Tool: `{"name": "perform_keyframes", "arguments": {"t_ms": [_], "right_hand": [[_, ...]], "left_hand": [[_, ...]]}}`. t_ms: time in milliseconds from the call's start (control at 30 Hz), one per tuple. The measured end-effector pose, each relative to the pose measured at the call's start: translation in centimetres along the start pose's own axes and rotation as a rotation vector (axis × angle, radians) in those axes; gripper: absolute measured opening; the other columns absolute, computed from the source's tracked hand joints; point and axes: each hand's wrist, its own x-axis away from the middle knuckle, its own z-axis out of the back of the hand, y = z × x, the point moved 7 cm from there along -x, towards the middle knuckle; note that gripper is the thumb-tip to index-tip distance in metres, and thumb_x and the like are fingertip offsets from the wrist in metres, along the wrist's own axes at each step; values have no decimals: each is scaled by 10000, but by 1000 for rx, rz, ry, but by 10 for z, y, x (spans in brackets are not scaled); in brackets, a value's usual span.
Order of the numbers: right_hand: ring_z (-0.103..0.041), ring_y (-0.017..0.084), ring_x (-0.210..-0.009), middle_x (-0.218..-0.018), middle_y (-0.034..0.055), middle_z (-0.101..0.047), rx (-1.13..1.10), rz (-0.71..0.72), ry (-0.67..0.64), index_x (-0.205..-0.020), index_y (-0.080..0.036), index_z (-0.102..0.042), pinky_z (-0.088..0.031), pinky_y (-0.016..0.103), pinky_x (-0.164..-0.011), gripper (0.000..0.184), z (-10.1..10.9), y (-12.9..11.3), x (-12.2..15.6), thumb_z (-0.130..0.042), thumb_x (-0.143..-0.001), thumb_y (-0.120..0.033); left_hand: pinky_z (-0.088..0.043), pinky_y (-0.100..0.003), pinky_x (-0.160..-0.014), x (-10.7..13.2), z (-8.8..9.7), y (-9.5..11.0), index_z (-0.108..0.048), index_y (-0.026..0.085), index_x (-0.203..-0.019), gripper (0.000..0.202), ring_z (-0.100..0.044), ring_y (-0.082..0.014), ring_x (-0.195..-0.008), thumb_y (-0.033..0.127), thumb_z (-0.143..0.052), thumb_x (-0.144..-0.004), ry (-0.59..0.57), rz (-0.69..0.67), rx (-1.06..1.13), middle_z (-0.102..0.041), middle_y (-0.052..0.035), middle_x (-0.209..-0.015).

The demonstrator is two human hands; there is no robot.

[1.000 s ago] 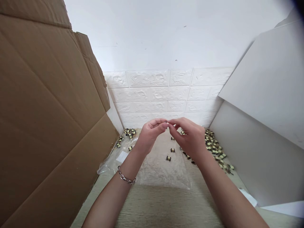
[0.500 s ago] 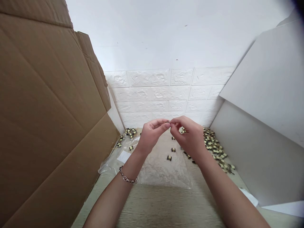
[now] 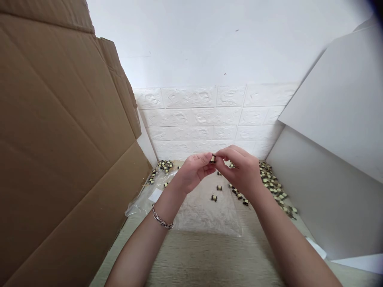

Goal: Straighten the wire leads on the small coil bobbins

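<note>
Between my two hands, raised above the table, is a small coil bobbin (image 3: 212,159) with a pale yellow winding and dark ends. My left hand (image 3: 196,169) grips it from the left, thumb on top and fingers curled beneath. From the right, my right hand (image 3: 239,165) pinches its other end between thumb and forefinger. Below, a similar bobbin (image 3: 214,198) and another bobbin (image 3: 219,187) lie on a clear plastic bag (image 3: 206,219). Fingers cover part of the held piece.
A heap of bobbins (image 3: 271,183) spreads along the right side, and a smaller cluster (image 3: 165,165) sits back left. Cardboard (image 3: 66,139) walls the left; a grey-white panel (image 3: 305,191) stands on the right. White brick-pattern wall (image 3: 203,115) closes the back. White paper (image 3: 155,195) lies on the bag.
My left hand has turned, its thumb now on top, and the bobbin's yellow winding shows between my fingers. My right hand keeps its pinch, shifted slightly. The view has moved a little.
</note>
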Motion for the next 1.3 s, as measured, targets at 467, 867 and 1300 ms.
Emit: {"name": "perform_keyframes", "arguments": {"t_ms": [467,867,1300], "right_hand": [[-473,74,-482,-503,-50,-521,-146,-460,16,-596,-182,-570,-370,202,-503,83,1,26,4,-523,-665,-184],[-391,66,-439,-448,-63,-448,-71,-447,-111,-541,-178,-505,-313,219,-517,126,-13,24,5,-513,-667,-184],[-466,88,-531,-622,-37,-582,-7,-382,-151,-711,-206,-610,-335,222,-547,110,-23,30,8,-501,-709,-198]], "left_hand": [[-355,-369,-883,10,1,24,-146,300,-1298,872,-376,-228,-1136,327,-684,-613,190,-291,-790,-344,-96,-1277],[-359,-309,-752,30,-24,40,-516,184,-851,169,-468,-170,-817,322,-531,-755,585,-893,-1717,-513,-56,-868],[-269,-349,-815,23,-16,35,-575,219,-936,203,-524,-163,-793,331,-464,-809,593,-709,-1858,-626,-16,-851]]}}
